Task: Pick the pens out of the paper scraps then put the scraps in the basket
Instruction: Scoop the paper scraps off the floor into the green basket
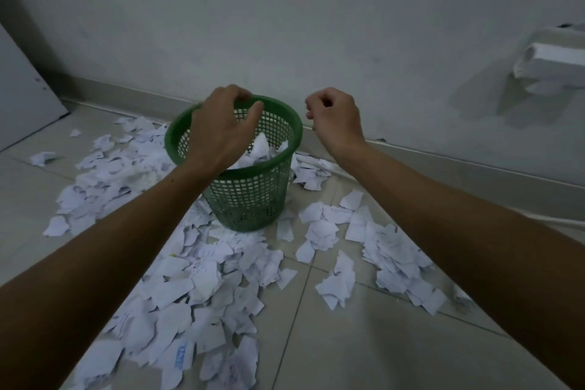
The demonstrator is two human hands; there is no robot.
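Scraps were all over the floor at that point, torn white paper with bits of writing on it, spread in a thick band from the near left up to the wall, plus a looser patch off to the right by the skirting. Your green basket stood upright in the middle of the mess, close to the wall, with scraps touching its base on the left and near sides. It already had some paper in it, poking up past the far inside wall of the mesh.

Your left hand hung right over the basket's mouth, fingers curled down loosely with the thumb out toward the right. I couldn't see it gripping anything, so it read as relaxed and empty. Your right hand was up just to the right of the rim, not touching it, fingers curled in toward the palm. Can't tell if something small was pinched in there or not.

Didn't spot any pens anywhere in the pile.

Off at the left edge a grey panel leaned against the wall, and on the right there was a white foam-looking box.
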